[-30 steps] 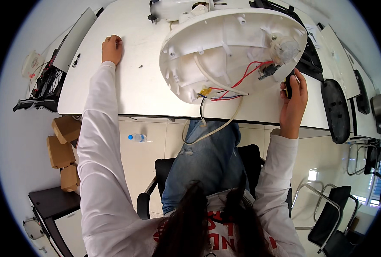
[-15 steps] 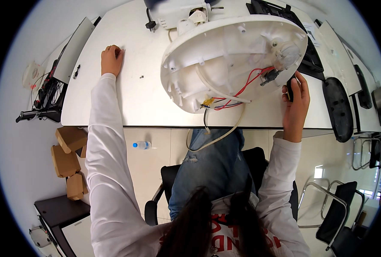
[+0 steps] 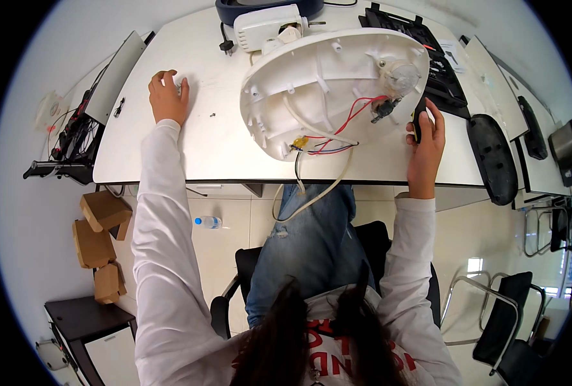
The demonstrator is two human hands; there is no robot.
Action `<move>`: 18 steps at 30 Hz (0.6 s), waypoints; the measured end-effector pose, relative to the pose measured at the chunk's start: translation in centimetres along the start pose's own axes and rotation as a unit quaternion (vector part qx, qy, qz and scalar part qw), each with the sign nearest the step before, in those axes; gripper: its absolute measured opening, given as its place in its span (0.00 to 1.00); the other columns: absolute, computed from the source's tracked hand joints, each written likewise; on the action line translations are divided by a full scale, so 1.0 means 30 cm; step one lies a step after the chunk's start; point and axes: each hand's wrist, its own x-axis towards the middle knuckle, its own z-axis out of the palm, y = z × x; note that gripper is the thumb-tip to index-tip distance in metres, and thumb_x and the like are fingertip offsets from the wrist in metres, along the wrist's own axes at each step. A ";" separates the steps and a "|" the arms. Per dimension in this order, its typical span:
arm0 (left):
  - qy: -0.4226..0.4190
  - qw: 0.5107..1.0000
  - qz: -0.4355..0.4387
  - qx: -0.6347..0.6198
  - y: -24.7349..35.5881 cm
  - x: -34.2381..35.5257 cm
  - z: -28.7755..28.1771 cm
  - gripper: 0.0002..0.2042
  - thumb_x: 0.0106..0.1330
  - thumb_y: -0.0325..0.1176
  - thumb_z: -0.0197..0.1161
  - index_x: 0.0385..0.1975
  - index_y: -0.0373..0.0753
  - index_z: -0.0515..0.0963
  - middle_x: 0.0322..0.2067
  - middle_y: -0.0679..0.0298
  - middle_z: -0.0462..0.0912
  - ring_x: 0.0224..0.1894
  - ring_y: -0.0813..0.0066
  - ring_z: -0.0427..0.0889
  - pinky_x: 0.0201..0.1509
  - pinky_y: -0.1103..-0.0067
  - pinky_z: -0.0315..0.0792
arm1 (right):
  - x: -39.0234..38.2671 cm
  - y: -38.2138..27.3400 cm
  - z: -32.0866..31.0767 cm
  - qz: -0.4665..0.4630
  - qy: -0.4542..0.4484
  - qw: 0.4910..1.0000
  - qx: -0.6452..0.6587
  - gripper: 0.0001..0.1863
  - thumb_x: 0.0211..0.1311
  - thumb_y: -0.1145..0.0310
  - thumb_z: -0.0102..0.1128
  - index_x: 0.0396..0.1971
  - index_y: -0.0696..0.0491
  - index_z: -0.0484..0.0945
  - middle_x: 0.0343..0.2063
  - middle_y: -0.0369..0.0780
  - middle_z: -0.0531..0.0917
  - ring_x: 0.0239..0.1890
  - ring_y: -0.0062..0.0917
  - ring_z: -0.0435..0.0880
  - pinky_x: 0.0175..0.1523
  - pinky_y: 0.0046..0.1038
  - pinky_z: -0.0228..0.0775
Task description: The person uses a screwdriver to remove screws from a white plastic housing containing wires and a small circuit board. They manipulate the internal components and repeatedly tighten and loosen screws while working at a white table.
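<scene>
A white plastic fan base [image 3: 337, 77] lies with its hollow underside toward me. Red, blue and white wires [image 3: 328, 143] run inside, and a pale cable [image 3: 324, 201] loops over the table edge. My right hand [image 3: 425, 151] is closed around a black and yellow screwdriver handle [image 3: 418, 122], beside the base's right rim; its shaft cannot be made out. On the left, my left hand [image 3: 167, 100] rests on the table, fingers curved but apart; a small greyish thing shows by its thumb. A tiny screw [image 3: 213, 115] lies between that hand and the base.
The white fan motor housing [image 3: 266, 29] sits behind the base, near a black plug [image 3: 226, 46]. An open black tool case [image 3: 443, 80] stands at the back right. A dark oval cover [image 3: 494, 157] lies at the right table edge. A bottle [image 3: 208, 222] is on the floor.
My left hand has loosened from a closed curl, its fingers now spread apart. The view has shifted slightly; my right hand still grips the screwdriver beside the base.
</scene>
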 end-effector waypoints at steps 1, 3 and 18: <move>0.004 1.000 0.005 -0.010 0.014 -0.015 -0.019 0.13 0.58 0.34 0.58 0.43 0.41 0.70 0.48 0.55 0.68 0.51 0.57 0.66 0.52 0.68 0.65 | -0.005 -0.005 0.004 -0.004 -0.003 1.000 0.001 0.17 0.64 0.65 0.49 0.52 0.51 0.69 0.31 0.30 0.74 0.29 0.12 0.69 0.30 0.14 0.58; 0.012 0.999 0.014 -0.028 0.040 -0.053 -0.062 0.14 0.58 0.32 0.58 0.44 0.41 0.70 0.49 0.56 0.67 0.52 0.56 0.65 0.53 0.68 0.64 | -0.010 -0.020 0.015 -0.007 -0.012 1.000 0.010 0.17 0.64 0.65 0.48 0.52 0.50 0.69 0.32 0.30 0.74 0.30 0.12 0.69 0.30 0.14 0.58; -0.158 0.856 -0.010 -0.493 0.414 -0.309 -0.411 0.16 0.62 0.31 0.52 0.48 0.33 0.68 0.45 0.54 0.74 0.49 0.65 0.73 0.51 0.73 0.67 | 0.033 0.073 -0.022 -0.074 -0.070 0.976 -0.194 0.27 0.52 0.59 0.64 0.50 0.58 0.70 0.41 0.41 0.73 0.44 0.26 0.71 0.49 0.24 0.63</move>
